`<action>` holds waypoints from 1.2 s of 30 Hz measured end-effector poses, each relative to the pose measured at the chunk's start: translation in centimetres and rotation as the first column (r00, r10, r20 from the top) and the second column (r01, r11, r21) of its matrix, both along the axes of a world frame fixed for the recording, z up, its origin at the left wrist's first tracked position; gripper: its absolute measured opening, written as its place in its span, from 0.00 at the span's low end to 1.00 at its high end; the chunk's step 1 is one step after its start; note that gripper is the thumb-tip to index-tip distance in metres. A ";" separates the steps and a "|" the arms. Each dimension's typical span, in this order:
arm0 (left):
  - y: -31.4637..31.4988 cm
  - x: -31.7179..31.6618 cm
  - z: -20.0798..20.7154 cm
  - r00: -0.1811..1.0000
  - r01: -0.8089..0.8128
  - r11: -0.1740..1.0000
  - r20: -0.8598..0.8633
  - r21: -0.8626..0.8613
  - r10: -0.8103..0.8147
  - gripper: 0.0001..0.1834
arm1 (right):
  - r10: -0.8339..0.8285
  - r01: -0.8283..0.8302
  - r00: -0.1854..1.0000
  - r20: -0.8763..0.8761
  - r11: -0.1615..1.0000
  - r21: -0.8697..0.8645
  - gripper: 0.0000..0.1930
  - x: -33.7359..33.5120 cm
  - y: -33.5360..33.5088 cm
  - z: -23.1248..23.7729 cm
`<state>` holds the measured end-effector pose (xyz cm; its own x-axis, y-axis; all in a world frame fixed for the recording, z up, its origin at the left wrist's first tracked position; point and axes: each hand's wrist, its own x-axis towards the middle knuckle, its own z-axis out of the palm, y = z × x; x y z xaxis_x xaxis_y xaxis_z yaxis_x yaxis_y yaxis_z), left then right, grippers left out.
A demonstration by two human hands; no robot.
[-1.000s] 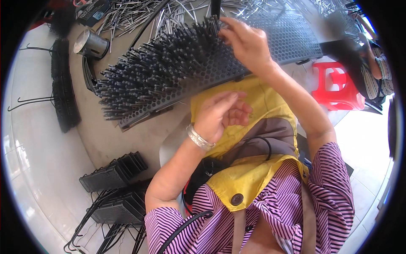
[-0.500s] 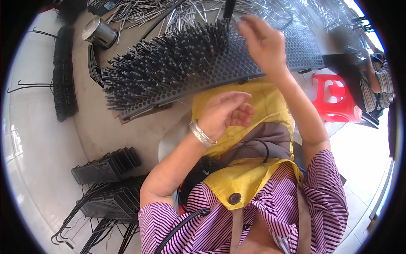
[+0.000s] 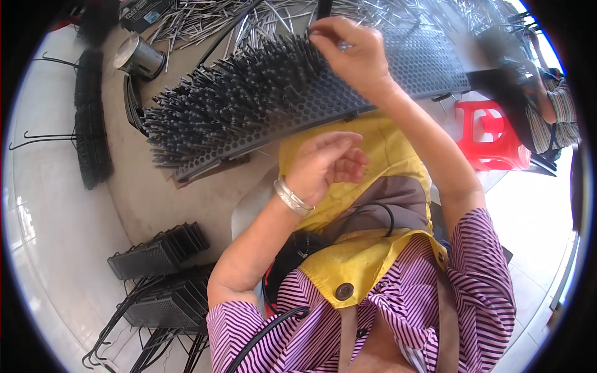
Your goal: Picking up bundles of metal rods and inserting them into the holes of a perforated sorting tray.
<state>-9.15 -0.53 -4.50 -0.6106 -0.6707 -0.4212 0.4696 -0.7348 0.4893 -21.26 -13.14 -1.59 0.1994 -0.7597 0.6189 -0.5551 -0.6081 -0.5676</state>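
A long dark perforated plate lies across in front of me. Thin dark rods stand densely in the holes over its left and middle part; bare holes show at the right end and along the near edge. My right hand is over the plate, thumb and fingertips pinched together at the right edge of the standing rods. What the pinch holds is too small to make out. My left hand, with silver bangles at the wrist, hangs above the yellow apron. Its fingers are loosely curled, the thumb apart, and nothing shows in it.
Loose silvery rods lie heaped beyond the plate. A metal can stands at far left. Black hooked racks are stacked at lower left. A red plastic stool stands at right, near another person's striped sleeve.
My right hand has moved left and slightly up, to the edge of the standing rods, and its fingertips have come together. The left hand has barely moved.
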 end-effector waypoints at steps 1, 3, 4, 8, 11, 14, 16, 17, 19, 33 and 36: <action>0.0 0.0 0.0 1.000 0.002 1.000 0.001 0.000 -0.002 0.17 | -0.017 0.017 0.999 0.034 1.000 -0.010 0.09 0.0 -0.1 -0.1; -0.1 0.0 -0.1 1.000 -0.001 1.000 0.000 0.000 0.001 0.17 | -0.015 0.018 0.996 0.088 0.999 -0.039 0.07 0.2 -0.4 0.2; -0.1 0.0 -0.1 1.000 0.002 1.000 0.002 -0.001 -0.002 0.17 | -0.010 0.019 0.990 0.141 0.997 -0.068 0.06 0.2 -0.5 0.3; 0.0 0.0 -0.3 1.000 0.012 1.000 0.020 -0.003 -0.012 0.16 | 0.061 -0.050 0.994 0.096 0.993 -0.105 0.07 0.2 -1.4 1.0; 0.1 -0.1 -0.4 1.000 0.010 1.000 0.024 -0.009 -0.010 0.16 | 0.109 -0.111 0.993 -0.047 0.993 -0.046 0.08 0.6 -2.2 2.0; 0.1 -0.1 -0.3 1.000 -0.001 1.000 0.024 -0.007 0.001 0.16 | 0.220 -0.294 0.950 -0.222 0.869 -0.398 0.04 1.2 -3.0 3.0; 0.1 -0.1 -0.2 1.000 -0.003 1.000 0.028 -0.009 0.003 0.16 | 0.252 -0.204 0.897 -0.364 0.965 0.165 0.11 1.5 -3.3 3.3; 0.1 -0.1 -0.2 0.999 -0.004 1.000 0.036 -0.007 0.004 0.15 | 0.250 -0.203 0.897 -0.364 0.965 0.163 0.11 1.7 -3.4 3.4; 0.1 -0.1 -0.1 0.999 -0.004 1.000 0.045 -0.005 0.004 0.15 | 0.303 -0.264 0.851 -0.430 0.953 0.149 0.12 2.1 -3.7 3.7; 0.1 0.0 -0.3 1.000 -0.008 1.000 0.013 -0.019 0.008 0.15 | 0.432 -0.321 0.813 -0.389 0.892 0.319 0.15 2.8 -5.7 2.3; 0.0 -0.1 -0.3 1.000 -0.002 1.000 0.000 -0.024 0.002 0.15 | 0.421 -0.316 0.829 -0.369 0.896 0.313 0.16 2.8 -5.7 2.3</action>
<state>-9.21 -0.48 -4.78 -0.6094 -0.6815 -0.4052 0.4710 -0.7223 0.5065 -18.43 -18.80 0.72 0.6909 -0.6853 0.2303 -0.5305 -0.6970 -0.4825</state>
